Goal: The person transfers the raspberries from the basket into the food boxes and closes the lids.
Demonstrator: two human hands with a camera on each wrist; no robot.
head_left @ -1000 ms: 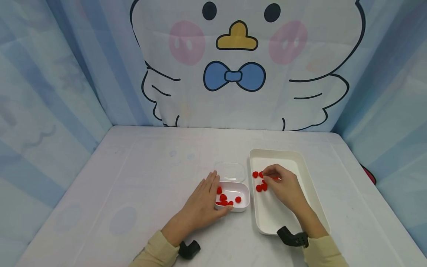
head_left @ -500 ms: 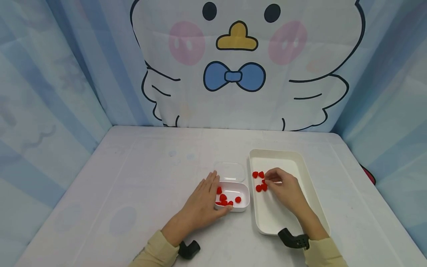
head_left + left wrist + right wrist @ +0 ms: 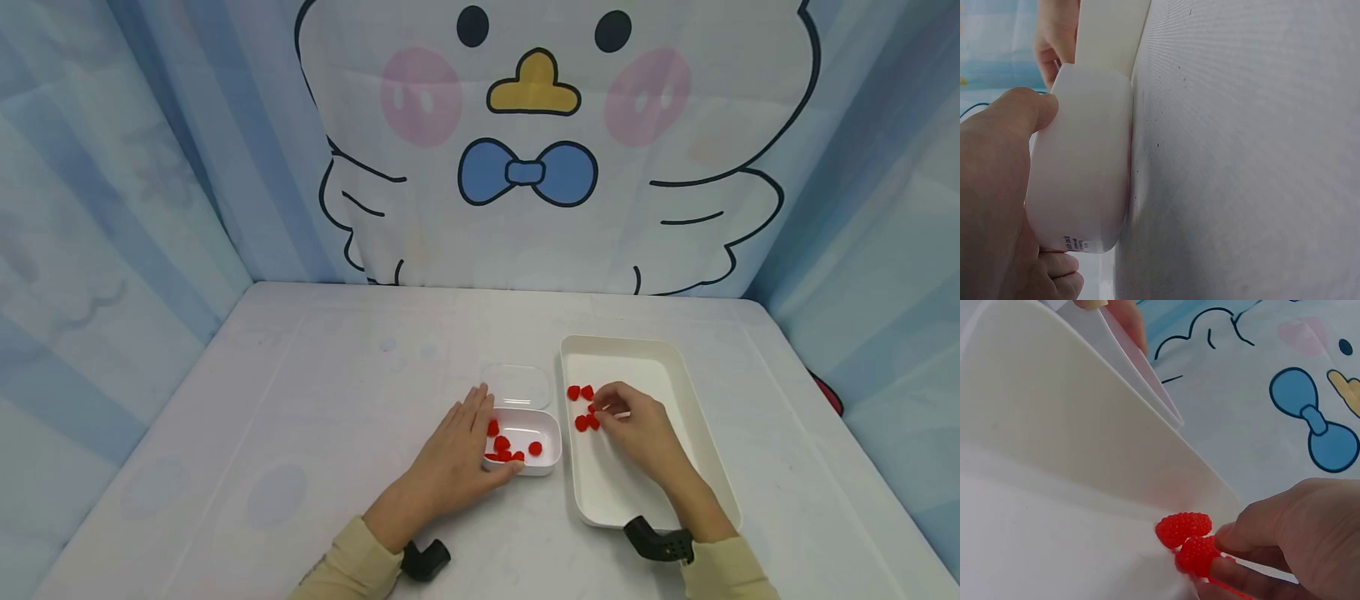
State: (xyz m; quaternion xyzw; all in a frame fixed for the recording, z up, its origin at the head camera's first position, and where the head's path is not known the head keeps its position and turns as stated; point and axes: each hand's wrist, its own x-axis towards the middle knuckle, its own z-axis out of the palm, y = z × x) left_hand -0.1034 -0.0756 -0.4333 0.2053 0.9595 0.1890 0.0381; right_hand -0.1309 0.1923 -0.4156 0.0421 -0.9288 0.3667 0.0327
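Note:
My left hand (image 3: 453, 462) holds a small white plastic box (image 3: 547, 467), its thumb on the near rim and its other fingers along the left side. Several red toy raspberries (image 3: 502, 444) lie inside, partly covered by that hand. In the left wrist view the box's side (image 3: 1085, 156) bears small print. Over a white tray (image 3: 622, 492), my right hand (image 3: 641, 429) pinches a raspberry (image 3: 1197, 555) between thumb and finger, seen in the right wrist view. Another raspberry (image 3: 1184, 528) lies against it. More raspberries (image 3: 574, 392) lie along the tray's left side; the hand may hide others.
A clear plastic lid (image 3: 517, 386) lies just behind the box. The tray stands close to the box's right side. Both are on a white-covered table (image 3: 300, 400), with a printed curtain (image 3: 525, 242) at the back and blue curtains at the sides.
My right hand has moved slightly toward me, from the rear raspberries to those nearer in the tray. The left hand and the box have stayed in place.

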